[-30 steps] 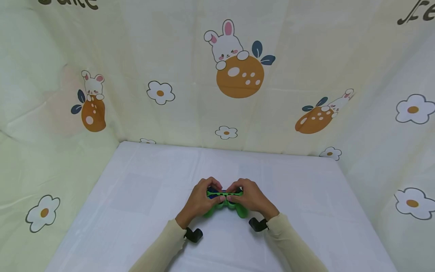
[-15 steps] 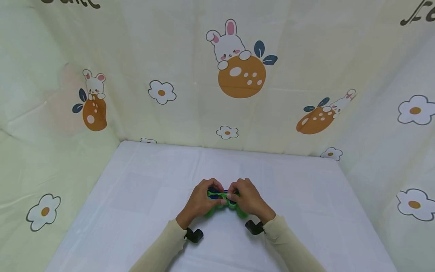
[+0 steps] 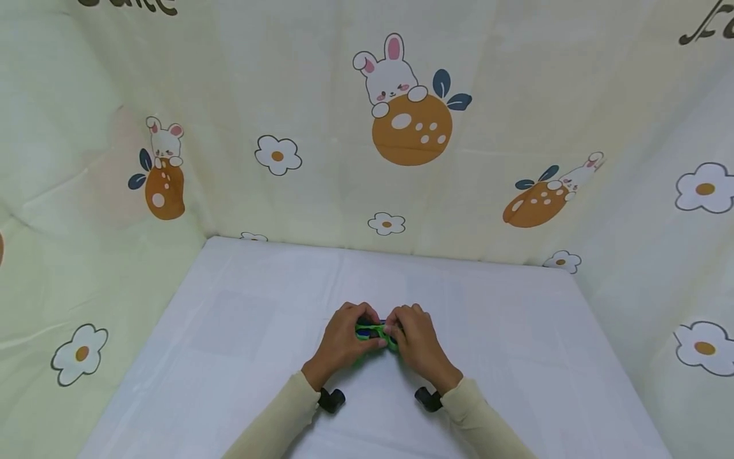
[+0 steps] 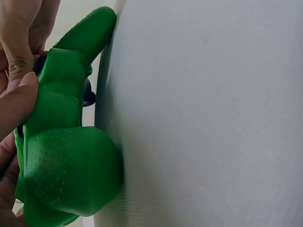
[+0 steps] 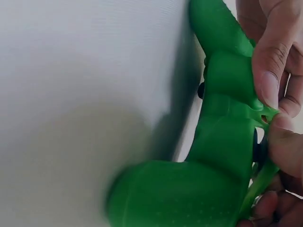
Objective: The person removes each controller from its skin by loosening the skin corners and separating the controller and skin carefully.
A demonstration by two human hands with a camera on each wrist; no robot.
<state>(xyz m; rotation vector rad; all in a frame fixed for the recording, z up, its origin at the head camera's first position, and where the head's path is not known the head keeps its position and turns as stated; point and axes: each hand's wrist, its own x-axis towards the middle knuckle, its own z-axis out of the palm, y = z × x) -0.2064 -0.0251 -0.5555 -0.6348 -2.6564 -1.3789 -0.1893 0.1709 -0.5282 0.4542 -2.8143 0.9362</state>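
A dark blue game controller [image 3: 364, 333] sits partly inside a green silicone cover [image 4: 71, 165] with dotted grips. My left hand [image 3: 344, 335] holds its left side, thumb pressing the cover near the middle. With the right hand [image 3: 420, 336] I pinch a stretched edge of the cover between thumb and fingers. In the right wrist view, a gap shows the dark controller body [image 5: 260, 146] under that lifted edge. A dark thumbstick [image 4: 89, 97] shows on the table side in the left wrist view. Both grips of the cover point down toward the table; the hands hide much of the controller.
A white cloth-covered table [image 3: 241, 363] lies beneath the hands. Behind and at both sides hangs a cream curtain [image 3: 321, 95] printed with rabbits and flowers. Black wrist cameras [image 3: 331, 400] sit at both cuffs.
The right hand has moved slightly left, toward the middle, and now pinches the cover's edge there. The left hand stays on its side. The view has shifted slightly.
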